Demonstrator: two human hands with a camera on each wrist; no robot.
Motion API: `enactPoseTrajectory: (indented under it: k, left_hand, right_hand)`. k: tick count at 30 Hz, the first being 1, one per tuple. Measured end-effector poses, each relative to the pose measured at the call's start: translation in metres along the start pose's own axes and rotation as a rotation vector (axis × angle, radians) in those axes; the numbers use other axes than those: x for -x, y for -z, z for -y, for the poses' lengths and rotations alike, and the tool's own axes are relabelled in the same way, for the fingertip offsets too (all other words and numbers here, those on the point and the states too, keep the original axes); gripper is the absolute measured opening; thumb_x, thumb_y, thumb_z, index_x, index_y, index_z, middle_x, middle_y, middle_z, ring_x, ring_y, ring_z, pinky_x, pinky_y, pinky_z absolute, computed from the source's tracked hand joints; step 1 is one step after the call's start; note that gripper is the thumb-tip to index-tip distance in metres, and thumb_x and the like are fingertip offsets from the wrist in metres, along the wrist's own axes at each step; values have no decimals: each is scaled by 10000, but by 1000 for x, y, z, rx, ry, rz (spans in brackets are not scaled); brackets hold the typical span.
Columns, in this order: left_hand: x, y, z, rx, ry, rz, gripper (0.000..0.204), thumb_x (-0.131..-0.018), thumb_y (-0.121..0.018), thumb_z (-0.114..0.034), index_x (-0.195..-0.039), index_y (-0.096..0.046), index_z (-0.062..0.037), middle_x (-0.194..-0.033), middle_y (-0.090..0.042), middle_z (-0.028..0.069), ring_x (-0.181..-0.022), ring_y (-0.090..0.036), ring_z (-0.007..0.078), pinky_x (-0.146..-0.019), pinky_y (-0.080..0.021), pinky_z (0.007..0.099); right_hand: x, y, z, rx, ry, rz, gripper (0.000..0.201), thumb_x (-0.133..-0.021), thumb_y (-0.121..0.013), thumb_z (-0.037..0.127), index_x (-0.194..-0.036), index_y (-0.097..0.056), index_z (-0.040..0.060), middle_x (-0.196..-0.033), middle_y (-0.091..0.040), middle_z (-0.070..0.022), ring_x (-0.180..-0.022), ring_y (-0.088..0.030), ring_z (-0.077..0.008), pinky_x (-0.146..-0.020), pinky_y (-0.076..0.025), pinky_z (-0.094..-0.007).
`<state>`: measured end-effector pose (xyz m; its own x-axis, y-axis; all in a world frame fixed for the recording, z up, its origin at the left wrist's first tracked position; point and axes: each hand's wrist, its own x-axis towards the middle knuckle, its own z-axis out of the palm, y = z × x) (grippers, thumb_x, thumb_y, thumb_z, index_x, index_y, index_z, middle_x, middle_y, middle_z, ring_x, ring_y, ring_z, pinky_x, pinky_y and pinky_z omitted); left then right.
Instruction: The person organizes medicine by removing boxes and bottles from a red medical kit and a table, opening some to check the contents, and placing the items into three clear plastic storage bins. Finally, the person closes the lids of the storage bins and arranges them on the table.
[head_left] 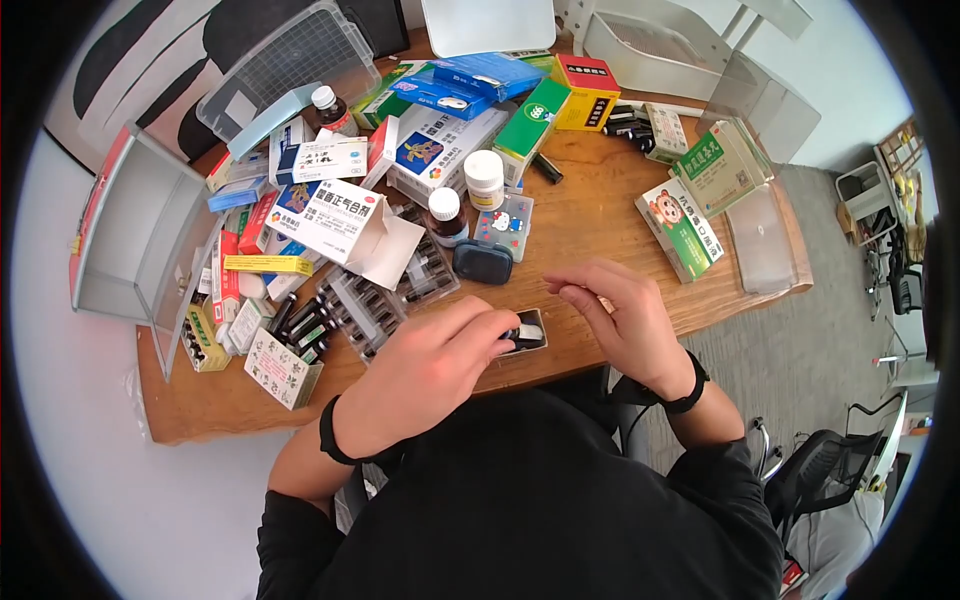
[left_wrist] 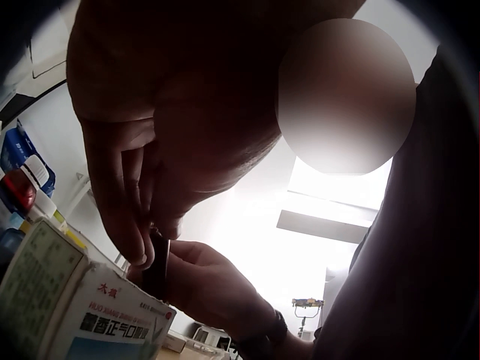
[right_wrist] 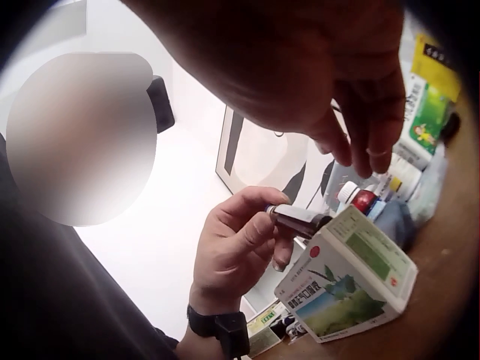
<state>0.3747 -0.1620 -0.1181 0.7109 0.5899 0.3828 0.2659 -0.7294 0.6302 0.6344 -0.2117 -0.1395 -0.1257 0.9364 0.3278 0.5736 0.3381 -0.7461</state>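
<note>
My left hand [head_left: 430, 365] pinches a small dark vial [right_wrist: 298, 219] between thumb and fingers, at the open top of an upright white and green medicine box [right_wrist: 349, 281]. From above, the box [head_left: 540, 332] sits near the table's front edge, with dark and pale contents partly hidden by the hand. The vial [left_wrist: 157, 266] also shows below my fingers in the left wrist view, the box right beside it. My right hand [head_left: 625, 320] hovers to the right of the box, its fingers loosely bent and nothing visible in them.
Left of the box lie clear trays of dark vials [head_left: 360, 310] and a heap of medicine boxes [head_left: 325, 220]. A dark oval case [head_left: 483, 262], a brown bottle [head_left: 446, 215] and a white bottle [head_left: 484, 180] stand behind it. Green and white boxes [head_left: 685, 230] are at the right.
</note>
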Motion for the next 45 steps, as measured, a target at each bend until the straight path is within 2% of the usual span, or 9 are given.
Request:
enactPoseTrajectory:
  k: [10, 14, 17, 25, 31, 36, 38, 44, 45]
  left_hand:
    - [-6, -6, -2, -203, -84, 249, 288, -916, -755, -36, -1199, -717, 6, -1007, -625, 111, -904, -686, 310, -769, -563, 411]
    - [-12, -9, -10, -344, -175, 341, 281, -905, -686, -54, -1176, -707, 19, -1028, -584, 102, -981, -652, 277, -833, -554, 398]
    - [-17, -11, -11, -463, -328, 292, 100, -882, -696, -81, -954, -668, -17, -955, -583, 97, -913, -645, 232, -795, -534, 361]
    - [-13, -13, -7, -504, -331, 267, 70, -881, -697, -87, -916, -663, -36, -908, -577, 64, -874, -633, 207, -776, -481, 342]
    - [-11, -12, -5, -508, -351, 250, 83, -881, -699, -95, -940, -670, -45, -906, -575, 57, -874, -622, 200, -777, -477, 337]
    - [-2, -2, 0, -498, -332, 201, 119, -867, -706, -97, -968, -682, -39, -916, -573, 60, -879, -623, 211, -785, -491, 344]
    - [3, 8, 0, -407, -215, 167, 272, -883, -759, -54, -1151, -726, -24, -1037, -664, 90, -945, -688, 259, -806, -544, 395]
    - [-1, 9, -5, -83, -3, -102, 340, -885, -846, 9, -1205, -731, 0, -1124, -715, 125, -890, -746, 305, -746, -615, 386]
    - [-1, 8, -5, -84, -1, -101, 340, -885, -846, 9, -1205, -731, 0, -1124, -715, 125, -890, -746, 305, -746, -615, 386]
  right_hand:
    - [-4, -3, -19, 65, -30, -24, 160, -1028, -683, -1, -1159, -773, -10, -1026, -772, -177, -953, -757, -352, -825, -590, -410]
    - [-45, 6, -48, 329, 51, -146, 126, -1007, -692, 37, -1108, -754, -5, -1015, -741, -205, -954, -727, -413, -823, -577, -482]
    - [-82, 10, -74, 501, 39, -151, 125, -996, -703, 86, -1076, -734, -5, -1016, -722, -220, -977, -723, -434, -845, -578, -526]
    - [-137, -3, -102, 697, -92, 68, 275, -967, -792, 251, -1050, -740, -6, -1035, -762, -231, -1032, -736, -426, -893, -591, -531]
    - [-144, -12, -123, 790, -133, 120, 207, -936, -772, 175, -990, -748, -23, -998, -769, -266, -1006, -759, -440, -867, -619, -536]
    - [-121, 7, -93, 853, -240, 163, 125, -938, -674, 76, -953, -766, -6, -1051, -791, -229, -986, -782, -417, -835, -634, -517]
    - [-102, 18, -75, 716, -192, 115, 138, -924, -732, 110, -984, -772, -7, -1022, -786, -218, -969, -772, -411, -829, -617, -504]
    - [-32, 28, 12, 57, -101, 218, 255, -883, -866, 77, -1116, -789, 9, -980, -757, -129, -898, -752, -315, -780, -596, -403]
    - [-21, 23, 15, 43, 58, 187, 263, -881, -874, 75, -1117, -779, 12, -1011, -742, -133, -918, -742, -327, -783, -598, -412]
